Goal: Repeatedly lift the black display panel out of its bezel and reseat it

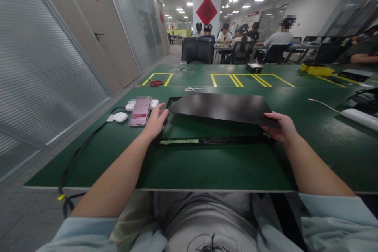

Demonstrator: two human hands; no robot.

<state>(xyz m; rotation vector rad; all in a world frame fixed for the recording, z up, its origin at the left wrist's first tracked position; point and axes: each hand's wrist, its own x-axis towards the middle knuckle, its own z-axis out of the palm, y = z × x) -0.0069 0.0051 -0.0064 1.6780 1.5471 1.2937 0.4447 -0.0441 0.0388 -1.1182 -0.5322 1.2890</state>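
Note:
A thin black panel (221,107) is tilted up off a black rectangular frame (211,141) that lies flat on the green table (191,169). My left hand (156,121) grips the panel's near left corner, fingers curled at its edge. My right hand (280,126) pinches the near right corner, thumb on top. The frame's near bar carries a narrow green circuit strip (179,141). The panel's far edge rests low and its near edge is raised.
A phone (140,111), white earbud case (120,117) and black cable (79,153) lie left of my left hand. Red scissors (156,83), a cup (183,65) and small parts (195,89) sit farther back. A white bar (358,117) is at right. Several people sit at far tables.

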